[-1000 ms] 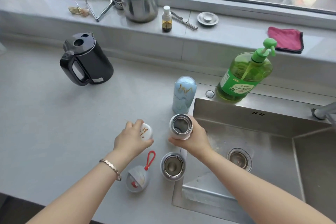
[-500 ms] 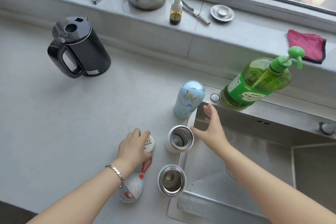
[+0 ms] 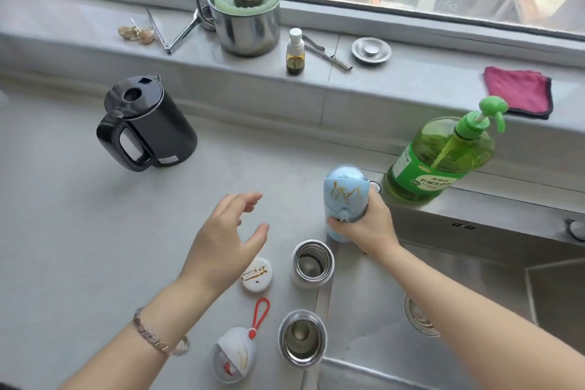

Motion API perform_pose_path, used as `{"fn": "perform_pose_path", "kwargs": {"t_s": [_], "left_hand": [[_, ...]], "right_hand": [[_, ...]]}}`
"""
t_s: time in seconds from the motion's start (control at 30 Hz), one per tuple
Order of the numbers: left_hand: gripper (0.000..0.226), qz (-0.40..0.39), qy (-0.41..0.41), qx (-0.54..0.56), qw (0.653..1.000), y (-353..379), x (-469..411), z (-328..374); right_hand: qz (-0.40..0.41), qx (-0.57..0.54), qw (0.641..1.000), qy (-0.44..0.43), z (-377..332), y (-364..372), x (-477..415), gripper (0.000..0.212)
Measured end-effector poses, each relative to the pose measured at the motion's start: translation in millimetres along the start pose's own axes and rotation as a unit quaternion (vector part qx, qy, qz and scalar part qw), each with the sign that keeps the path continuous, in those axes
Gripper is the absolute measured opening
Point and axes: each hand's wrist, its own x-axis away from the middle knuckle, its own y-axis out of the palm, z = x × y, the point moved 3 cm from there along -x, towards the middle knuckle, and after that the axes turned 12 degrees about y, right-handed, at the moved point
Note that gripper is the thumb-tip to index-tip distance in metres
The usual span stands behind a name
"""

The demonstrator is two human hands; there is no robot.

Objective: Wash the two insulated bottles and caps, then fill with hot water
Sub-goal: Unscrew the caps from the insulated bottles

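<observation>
Over by the stainless steel sink (image 3: 474, 231), right hand (image 3: 367, 225) grips the upright pale-blue insulated bottle (image 3: 345, 196) (lid on); left hand (image 3: 221, 247) hovers, fingers loosely spread, above the round white cap (image 3: 256, 275).

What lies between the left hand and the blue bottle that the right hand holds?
Nothing: in the head view only bare grey counter separates the open left hand from the blue bottle, which the right hand grips.
</observation>
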Motion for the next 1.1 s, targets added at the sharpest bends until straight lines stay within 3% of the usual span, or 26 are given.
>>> {"fn": "perform_pose_path", "kwargs": {"t_s": [0.07, 0.13, 0.27, 0.33, 0.47, 0.63, 0.73, 0.83, 0.9, 0.93, 1.0, 1.03, 1.07, 1.1], "left_hand": [[0.047, -0.024, 0.071, 0.031, 0.997, -5.6, -14.3, 35.3], [0.062, -0.103, 0.137, 0.063, 0.983, 3.2, -23.3, 74.4], [0.097, -0.291, 0.22, 0.136, 0.921, 53.1, -17.2, 144.2], [0.098, -0.345, 0.229, 0.178, 0.892, 78.3, -2.3, 169.9], [0.078, -0.266, 0.234, 0.292, 0.888, 109.3, 35.5, 206.2], [0.072, -0.187, 0.146, 0.369, 0.899, 131.6, 68.3, 239.3], [0.069, -0.114, 0.099, 0.377, 0.914, 140.5, 72.2, 252.2], [0.067, 0.034, -0.025, 0.382, 0.923, 155.3, 78.1, 272.4], [0.062, 0.098, -0.112, 0.388, 0.91, 163.2, 84.7, 285.4], [0.065, 0.089, -0.123, 0.389, 0.908, 165.8, 86.7, 288.2], [0.091, 0.011, -0.089, 0.361, 0.928, 162.2, 85.6, 286.4], [0.107, -0.051, -0.032, 0.323, 0.944, 152.4, 84.0, 286.1], [0.113, -0.11, 0.078, 0.243, 0.961, 139.3, 81.1, 285.7], [0.111, -0.156, 0.223, 0.12, 0.955, 125.6, 77.7, 287.9]], "right_hand": [[-0.049, -0.006, 0.998, -0.025, -4.4, -32.6, 14.3, 0.052], [-0.128, 0.007, 0.991, -0.04, -7.5, -67.5, 36.0, 0.056], [-0.224, 0.077, 0.967, -0.089, -9.2, -129.0, 94.7, 0.071], [-0.254, 0.092, 0.959, -0.092, -7.4, -150.2, 122.0, 0.073], [-0.252, 0.031, 0.962, -0.104, 12.1, -180.5, 165.5, 0.074], [-0.2, 0.011, 0.978, -0.051, 48.9, -189.2, 195.5, 0.074], [-0.019, -0.041, 0.988, -0.145, 64.3, -193.1, 197.9, 0.072], [0.165, -0.009, 0.964, -0.207, 68.4, -198.4, 199.8, 0.072], [0.228, 0.022, 0.946, -0.228, 71.5, -201.1, 200.1, 0.075], [0.23, 0.017, 0.948, -0.221, 73.3, -204.7, 200.1, 0.074], [0.187, -0.016, 0.967, -0.174, 79.2, -216.3, 198.8, 0.073], [0.141, -0.042, 0.979, -0.143, 83.6, -223.0, 197.4, 0.072], [0.089, -0.064, 0.987, -0.118, 88.9, -229.7, 194.5, 0.073], [0.035, -0.075, 0.992, -0.1, 92.1, -235.6, 192.1, 0.076]]}}
